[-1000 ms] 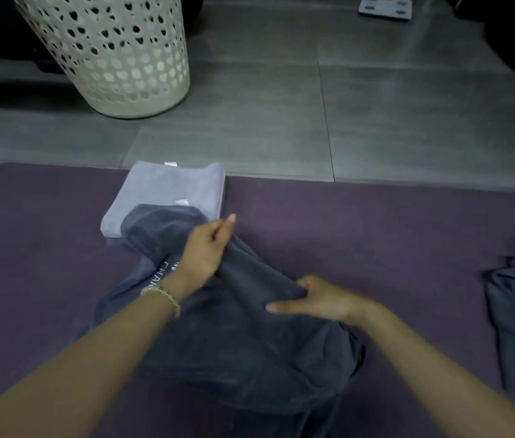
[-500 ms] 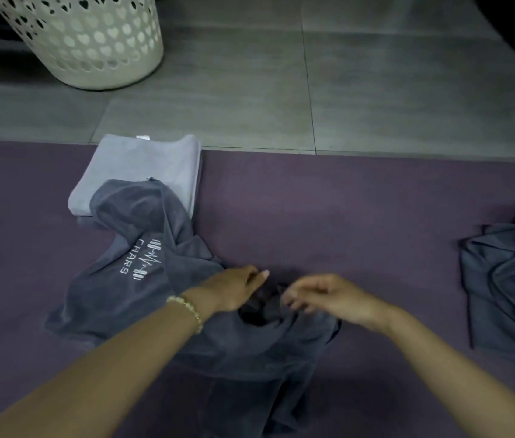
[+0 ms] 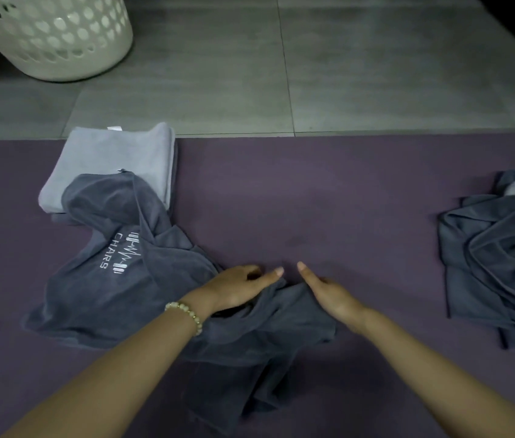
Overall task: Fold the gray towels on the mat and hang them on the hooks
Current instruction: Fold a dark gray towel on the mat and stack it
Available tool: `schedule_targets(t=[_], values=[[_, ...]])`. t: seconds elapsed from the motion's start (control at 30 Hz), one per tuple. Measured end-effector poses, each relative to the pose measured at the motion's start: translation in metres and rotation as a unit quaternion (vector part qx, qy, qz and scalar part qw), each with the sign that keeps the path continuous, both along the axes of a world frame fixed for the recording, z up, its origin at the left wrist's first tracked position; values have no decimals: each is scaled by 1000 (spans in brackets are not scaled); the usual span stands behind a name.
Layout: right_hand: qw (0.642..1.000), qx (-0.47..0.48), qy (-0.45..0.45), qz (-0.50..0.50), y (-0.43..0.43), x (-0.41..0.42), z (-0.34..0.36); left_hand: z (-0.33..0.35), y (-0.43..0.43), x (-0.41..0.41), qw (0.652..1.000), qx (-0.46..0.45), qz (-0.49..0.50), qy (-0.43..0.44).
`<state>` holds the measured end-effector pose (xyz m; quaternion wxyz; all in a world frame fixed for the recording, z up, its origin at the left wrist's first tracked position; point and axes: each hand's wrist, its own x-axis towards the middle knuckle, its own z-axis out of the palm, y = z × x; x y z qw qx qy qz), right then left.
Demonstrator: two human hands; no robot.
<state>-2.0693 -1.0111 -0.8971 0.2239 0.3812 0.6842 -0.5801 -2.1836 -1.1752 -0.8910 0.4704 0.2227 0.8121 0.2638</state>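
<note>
— Cloth in the middle?
— Plush, short-napped dark gray towel (image 3: 142,298), sprawled in loose folds across the middle of the purple mat (image 3: 344,200). On its left half, a white stitched "CHARS" logo (image 3: 120,252), face up.

— Overlapping anything?
— Yes: far corner draped over a folded light gray towel (image 3: 114,159), a neat thick rectangle at the mat's far edge, with a small white tag at the back.

— And the hands?
— Both down on the bunched near-right part of the dark cloth. Flat on top, the left hand (image 3: 237,287), fingers stretched almost straight, forefinger tip pointing right, with a bead bracelet (image 3: 186,312) round the wrist. Beside it, edge-on, the right hand (image 3: 332,295), fingers straight and together against a fold. Fingertips of the two close, not touching. Can't tell whether any cloth is pinched underneath.

— More towels?
— A crumpled dark gray pile (image 3: 496,257) at the mat's right edge, well apart, smoother-looking and deeply creased.

— Floor and room?
— Matte, faintly grained mat. Beyond it, large gray tiles (image 3: 376,74) with thin grout lines. On them at far left, a round cream laundry basket (image 3: 60,36), plastic, punched with holes. Dim light throughout.
</note>
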Motion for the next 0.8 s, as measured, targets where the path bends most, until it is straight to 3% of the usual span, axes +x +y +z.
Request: schedule_targets(t=[0.1, 0.27, 0.37, 0.43, 0.53, 0.6, 0.67, 0.8], values=[[996, -21, 55, -69, 4, 18, 20, 11, 16, 5, 997, 75, -33, 12], [953, 37, 214, -212, 46, 29, 92, 76, 70, -5, 948, 309, 73, 7], [921, 27, 335, -199, 80, 37, 134, 104, 95, -13, 918, 383, 97, -14], [928, 15, 339, -150, 95, 43, 136, 100, 98, -13, 936, 341, 82, -14], [956, 94, 248, -122, 104, 53, 98, 66, 84, -5, 989, 135, -26, 44], [965, 143, 189, -117, 103, 60, 59, 39, 71, 1, 995, 29, -79, 61], [972, 144, 138, -125, 100, 66, 26, 17, 65, 5, 996, 19, -34, 83], [969, 90, 99, -209, 98, 61, 1, 1, 83, 15, 987, 112, 47, 103]])
